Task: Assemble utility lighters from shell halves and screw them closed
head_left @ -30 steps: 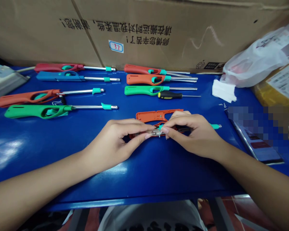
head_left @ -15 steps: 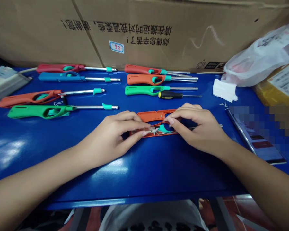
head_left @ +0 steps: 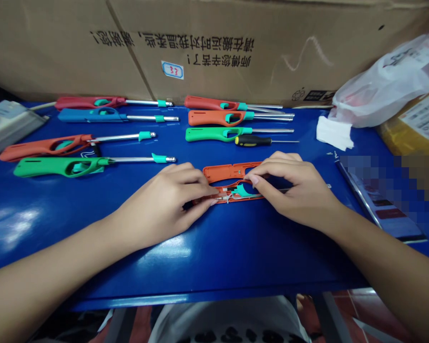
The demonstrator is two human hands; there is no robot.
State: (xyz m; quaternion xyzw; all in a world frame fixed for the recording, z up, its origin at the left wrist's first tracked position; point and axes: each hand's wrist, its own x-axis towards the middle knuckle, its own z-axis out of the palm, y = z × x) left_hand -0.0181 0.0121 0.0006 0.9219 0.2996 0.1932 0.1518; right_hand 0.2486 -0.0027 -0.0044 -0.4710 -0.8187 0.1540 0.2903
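Orange lighter open: lower half (head_left: pixel 249 198) lay on the blue table (head_left: pixel 236 257) between the two hands, cover half (head_left: pixel 218 173) off, just behind it. Green trigger (head_left: pixel 241 191) and clear inner part (head_left: pixel 224 196) sat in the lower half. Judged partway: inner parts mostly in place, shell not shut; assembly or stripping, can't tell.

Left hand (head_left: pixel 169 197): thumb and fingers narrow, closed on the lower half's left end. Right hand (head_left: pixel 291 186): thumb and index narrow, pinching the lower half's loop rim; rest of the grip hidden.

Beyond the lower half: three lighters (head_left: pixel 214 134) with collars at the shell mouth, probably complete; left-behind it, four lighters (head_left: pixel 60 166) with collars out near the tips, probably the ones not complete. Screwdriver (head_left: pixel 252 141) behind the lower half, untouched.

Writing: cardboard box (head_left: pixel 214 24) behind the lower half, print upside down, 师傅您辛苦了! and 请在搬运时对我温柔些,谢谢您! Sticker (head_left: pixel 172 70) on it read "33" in red. Parcel label (head_left: pixel 423 116), right-behind the lower half, too small to read. No brand legible.
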